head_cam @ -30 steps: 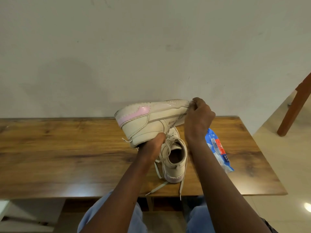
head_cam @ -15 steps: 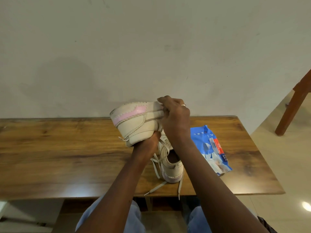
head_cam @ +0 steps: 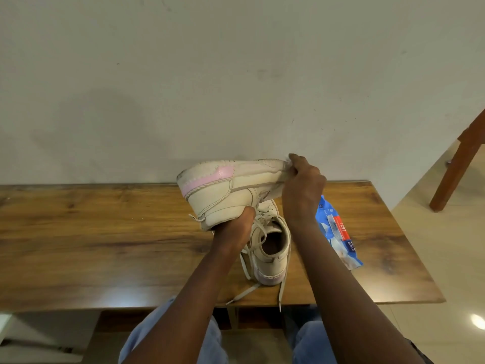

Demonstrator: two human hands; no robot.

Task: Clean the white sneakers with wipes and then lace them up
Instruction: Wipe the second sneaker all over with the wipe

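The left hand grips one sneaker by its heel end and holds it up sideways. The right hand pinches a wipe against the toe end. The other sneaker sits below both hands. The wipes pack lies just right of the right hand.

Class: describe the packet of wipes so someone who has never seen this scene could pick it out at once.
Start at the long wooden table against the pale wall. Toward its right end, right of the sneaker standing there, lies the packet of wipes. It is the only blue thing there, with a red strip.
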